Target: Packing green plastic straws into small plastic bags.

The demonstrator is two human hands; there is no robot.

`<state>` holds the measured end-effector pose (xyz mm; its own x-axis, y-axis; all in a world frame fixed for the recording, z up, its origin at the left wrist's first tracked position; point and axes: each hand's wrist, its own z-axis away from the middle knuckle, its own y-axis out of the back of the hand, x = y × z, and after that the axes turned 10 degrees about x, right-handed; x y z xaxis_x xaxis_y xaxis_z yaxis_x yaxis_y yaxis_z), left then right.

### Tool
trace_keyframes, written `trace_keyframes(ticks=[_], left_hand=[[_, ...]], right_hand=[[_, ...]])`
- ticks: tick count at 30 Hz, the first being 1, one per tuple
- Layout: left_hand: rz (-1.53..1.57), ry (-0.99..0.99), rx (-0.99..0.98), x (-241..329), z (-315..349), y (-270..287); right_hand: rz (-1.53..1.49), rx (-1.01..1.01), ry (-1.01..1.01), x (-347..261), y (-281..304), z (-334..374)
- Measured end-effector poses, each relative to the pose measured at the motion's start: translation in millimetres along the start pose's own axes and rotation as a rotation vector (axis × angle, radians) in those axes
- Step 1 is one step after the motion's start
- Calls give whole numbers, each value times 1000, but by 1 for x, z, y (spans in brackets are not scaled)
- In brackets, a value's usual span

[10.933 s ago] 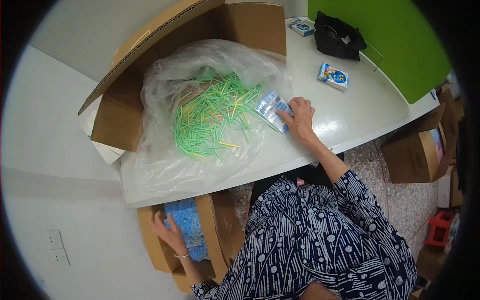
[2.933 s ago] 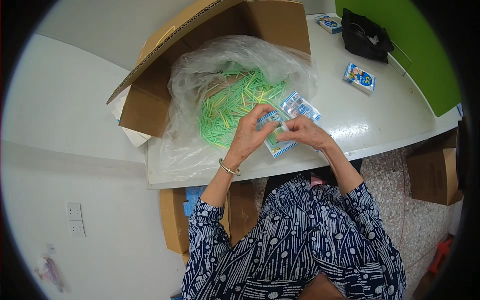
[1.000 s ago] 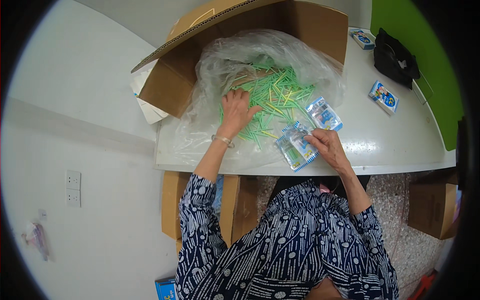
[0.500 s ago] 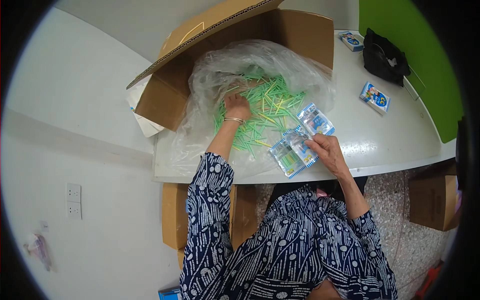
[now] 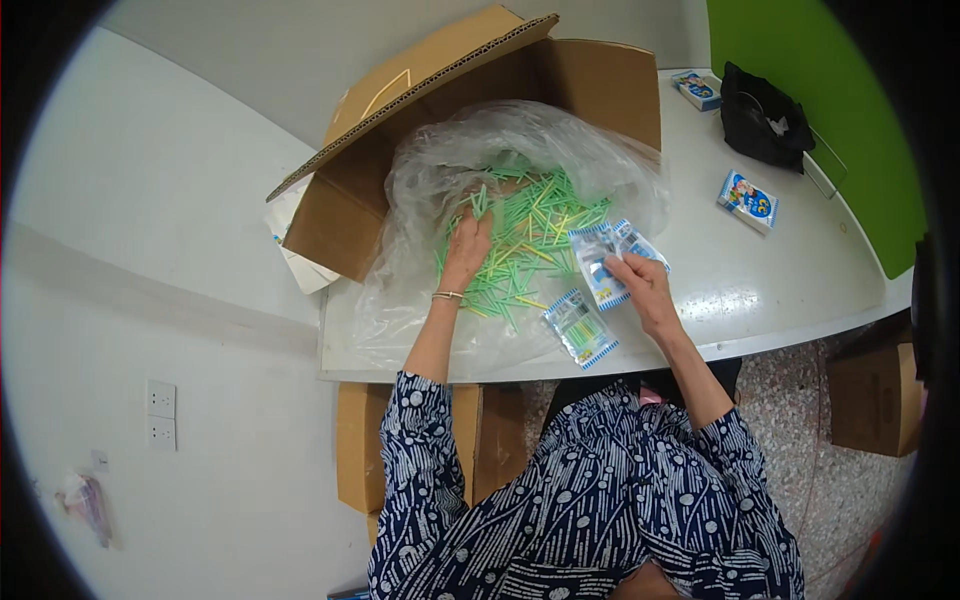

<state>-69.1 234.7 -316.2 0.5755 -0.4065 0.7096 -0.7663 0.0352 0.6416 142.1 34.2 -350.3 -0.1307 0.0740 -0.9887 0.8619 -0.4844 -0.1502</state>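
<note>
a few green sticks [image 5: 480,201] are gripped in the fingertips of the left hand [image 5: 470,235], whose fingers are closed around them at the left side of a loose pile [image 5: 545,215] of green and yellow sticks. the pile is spread over a clear plastic bag [image 5: 440,155], by which it is also surrounded at the back and left. a metal bracelet [image 5: 447,295] is worn on the left wrist. a blue and silver packet [image 5: 592,260] is pinched between the thumb and fingers of the right hand [image 5: 640,280], just to the right of the pile; whether anything is contained in it cannot be told. a second packet [image 5: 635,241] is partly hidden behind the pinched one and the right hand. a filled packet [image 5: 580,332], in which green sticks can be seen through a clear window, is laid flat near the front edge of the white table [image 5: 780,290]. the bag is backed by an open cardboard box [image 5: 612,95]. at the right of the table, a small printed box [image 5: 748,203] is placed in front of a black bag [image 5: 768,115], and another small box [image 5: 697,90] is set to the left of that bag, near a green panel [image 5: 815,90].
</note>
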Motion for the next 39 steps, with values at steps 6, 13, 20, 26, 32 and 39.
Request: trace_keyframes(ticks=[6,13,20,26,32,39], left_hand=[[873,387,-110,46,22,-7],[1189,394,130,59,48,-58],[985,267,225,50,53,-76],[1055,389,201,67,48,-67],[1050,303,235,39,15,-40],[1344,284,-12,68,10,-12]], right_hand=[[-458,50,-244,17,-68,-39],[-1037,172,-561,28,-122,-56],[-1113,182,-524,28,-121,-55],[-1056,174,-500,16,-115,-49],[-622,75,-293,3,-82,-42],[-189,-231,-220,11,-26,-46]])
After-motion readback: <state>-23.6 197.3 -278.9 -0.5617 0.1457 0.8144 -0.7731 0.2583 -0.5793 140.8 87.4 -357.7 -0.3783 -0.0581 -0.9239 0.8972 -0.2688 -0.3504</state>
